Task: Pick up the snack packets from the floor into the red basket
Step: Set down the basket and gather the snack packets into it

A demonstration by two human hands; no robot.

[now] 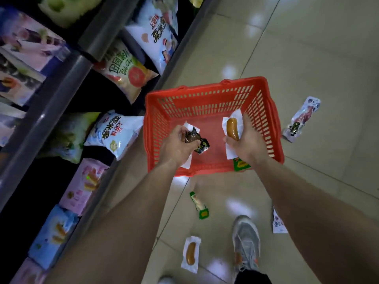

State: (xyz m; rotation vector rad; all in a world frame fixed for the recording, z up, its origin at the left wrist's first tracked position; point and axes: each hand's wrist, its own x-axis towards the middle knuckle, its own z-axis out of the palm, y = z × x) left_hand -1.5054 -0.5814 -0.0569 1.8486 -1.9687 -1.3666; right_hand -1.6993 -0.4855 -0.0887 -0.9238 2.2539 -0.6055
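Head view showed both hands over the red slotted plastic basket (207,103): left hand (178,144) fingers grasping a dark brown snack packet (192,136), right hand (244,138) fingers grasping a clear-wrapped orange sausage packet (232,128). Released carelessly, either could have bounced over the rim onto the tiled floor (317,58), where others lay.

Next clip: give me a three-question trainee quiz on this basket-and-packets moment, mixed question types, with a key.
1. True or false: the right hand holds a sausage packet over the red basket.
2. What does the left hand hold? A) dark brown snack packet B) a bottle C) nothing
3. How many packets visibly lie on the floor outside the basket?

Key: 1 true; 2 A; 3 four: purple packet, green-ended packet, sausage packet near the shoe, white packet.
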